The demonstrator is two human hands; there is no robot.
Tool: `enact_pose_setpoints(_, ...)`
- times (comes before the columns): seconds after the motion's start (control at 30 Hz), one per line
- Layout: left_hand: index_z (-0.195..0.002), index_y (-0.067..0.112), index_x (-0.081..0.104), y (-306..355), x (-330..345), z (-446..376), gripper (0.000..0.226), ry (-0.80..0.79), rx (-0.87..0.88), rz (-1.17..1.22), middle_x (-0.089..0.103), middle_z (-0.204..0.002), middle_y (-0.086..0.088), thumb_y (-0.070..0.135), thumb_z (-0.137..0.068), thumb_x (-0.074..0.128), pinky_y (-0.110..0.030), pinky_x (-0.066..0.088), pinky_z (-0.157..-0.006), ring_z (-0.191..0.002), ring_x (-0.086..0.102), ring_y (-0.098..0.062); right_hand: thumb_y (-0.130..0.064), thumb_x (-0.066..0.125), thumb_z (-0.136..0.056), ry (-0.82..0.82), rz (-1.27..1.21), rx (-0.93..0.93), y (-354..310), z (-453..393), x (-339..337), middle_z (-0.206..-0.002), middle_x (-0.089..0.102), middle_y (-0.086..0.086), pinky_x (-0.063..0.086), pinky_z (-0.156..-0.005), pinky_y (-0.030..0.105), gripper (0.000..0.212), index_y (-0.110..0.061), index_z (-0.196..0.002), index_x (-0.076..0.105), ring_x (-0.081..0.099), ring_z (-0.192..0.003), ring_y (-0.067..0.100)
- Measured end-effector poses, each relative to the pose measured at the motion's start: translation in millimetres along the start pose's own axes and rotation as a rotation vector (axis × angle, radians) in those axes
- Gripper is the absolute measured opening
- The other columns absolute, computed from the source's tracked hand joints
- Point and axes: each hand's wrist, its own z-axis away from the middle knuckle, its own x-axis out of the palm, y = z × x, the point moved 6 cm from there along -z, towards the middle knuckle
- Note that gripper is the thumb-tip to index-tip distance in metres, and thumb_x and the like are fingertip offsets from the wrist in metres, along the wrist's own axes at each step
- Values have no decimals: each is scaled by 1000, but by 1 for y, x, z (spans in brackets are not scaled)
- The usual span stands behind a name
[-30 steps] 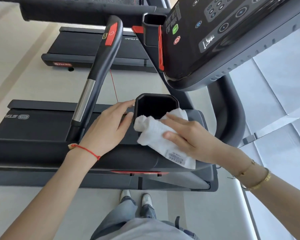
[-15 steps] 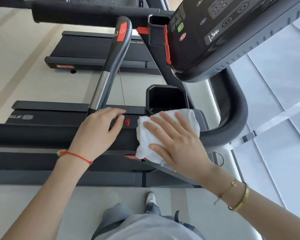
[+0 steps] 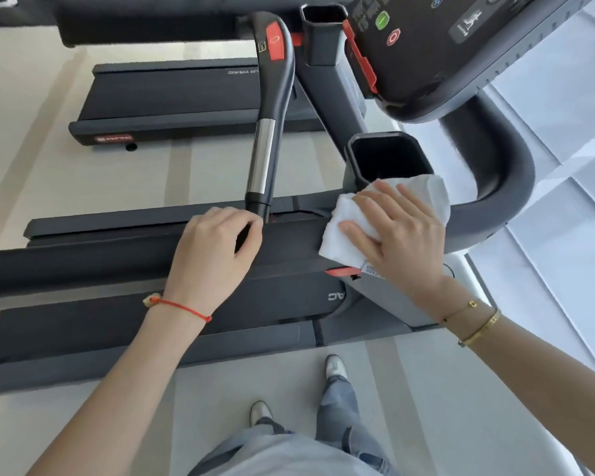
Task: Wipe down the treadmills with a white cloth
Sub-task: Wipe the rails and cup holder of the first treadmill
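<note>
I look down at a dark grey treadmill from beside it. Its side handrail [image 3: 83,262] runs left to right across the view. My right hand [image 3: 402,235] presses a folded white cloth [image 3: 342,218] flat on the right end of that rail, fingers straight and spread, just below the black cup holder [image 3: 387,159]. My left hand [image 3: 213,255] lies on the same rail to the left, its fingers and thumb curled over the rail's far edge at the foot of the slanted grip bar [image 3: 268,115].
The treadmill console [image 3: 443,46] overhangs at the top right, and a thick curved bar [image 3: 502,173] wraps round behind the cloth. A second treadmill's belt deck [image 3: 172,97] lies beyond on the pale floor. My shoes [image 3: 335,367] stand beside the near deck.
My right hand has slid the cloth from the cup holder's rim down onto the rail. My left hand has drawn left along the rail and curled its fingers.
</note>
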Motion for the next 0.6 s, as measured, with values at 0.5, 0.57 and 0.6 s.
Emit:
enact_pose_setpoints(0.5, -93, 6, 71, -48, -29, 19, 20, 64, -10, 13, 71, -90, -5, 14, -96, 53, -43, 49, -80, -81, 62, -26, -48, 47, -100, -63, -72, -38, -118, -31, 27, -90, 68, 0, 51, -79, 35, 42, -12, -106, 69, 65, -83, 20)
enact_pose_setpoints(0.57, -95, 8, 71, -50, -29, 20, 21, 61, -16, 16, 72, -93, -4, 16, -97, 53, -43, 48, -84, -84, 63, -25, -48, 50, -99, -74, -84, -81, -107, -26, 24, -94, 68, -2, 50, -81, 34, 41, -13, -112, 68, 65, -86, 19)
enact_pose_setpoints(0.6, -96, 9, 71, -50, -29, 20, 21, 57, -20, 18, 72, -94, -3, 17, -98, 52, -43, 47, -85, -85, 63, -24, -47, 51, -99, -74, -88, -90, -99, -23, 23, -95, 69, -2, 50, -82, 34, 41, -13, -114, 67, 65, -88, 19)
